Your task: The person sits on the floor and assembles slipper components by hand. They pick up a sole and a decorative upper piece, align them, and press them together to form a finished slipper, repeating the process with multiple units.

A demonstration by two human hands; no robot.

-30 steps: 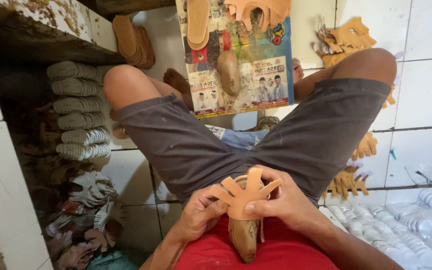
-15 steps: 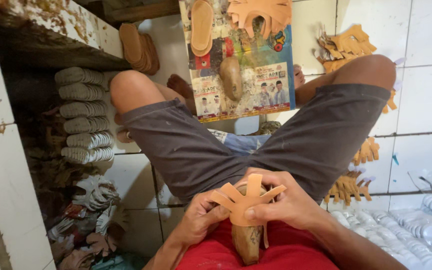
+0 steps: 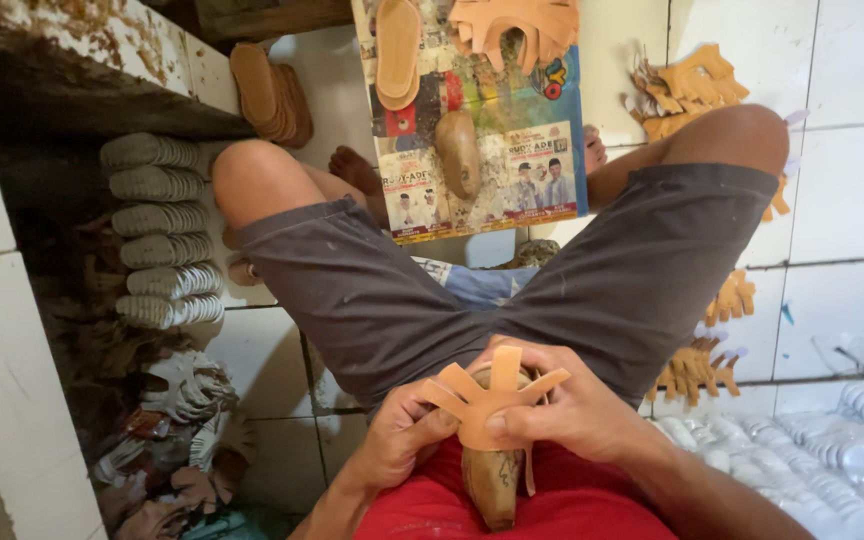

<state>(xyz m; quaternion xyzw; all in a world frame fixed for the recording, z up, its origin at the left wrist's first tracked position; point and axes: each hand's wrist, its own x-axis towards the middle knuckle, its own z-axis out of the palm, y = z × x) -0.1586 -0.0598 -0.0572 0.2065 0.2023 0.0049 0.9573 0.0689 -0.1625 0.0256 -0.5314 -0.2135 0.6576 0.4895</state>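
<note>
**Strap piece shaped over a wooden last, held in the lap**

White floor tiles (image 3: 852,190) surround a seated person in grey shorts (image 3: 382,300). Nearest the camera, a wooden shoe last (image 3: 492,480) stands against the red shirt (image 3: 512,515), toe end down. Over its top lies a tan leather strap piece (image 3: 487,405) with fingers of leather fanning outward. The left hand (image 3: 402,440) pinches its left edge; the right hand (image 3: 572,410) presses it with the thumb, fingers curled round the last. Since a second ago the piece sits slightly higher and its straps spread wider, so it looks better settled on the last. Farther off, a printed board (image 3: 512,170) carries a sole (image 3: 397,50) and another last (image 3: 458,152); stacked grey soles (image 3: 157,230) line the left.
</note>
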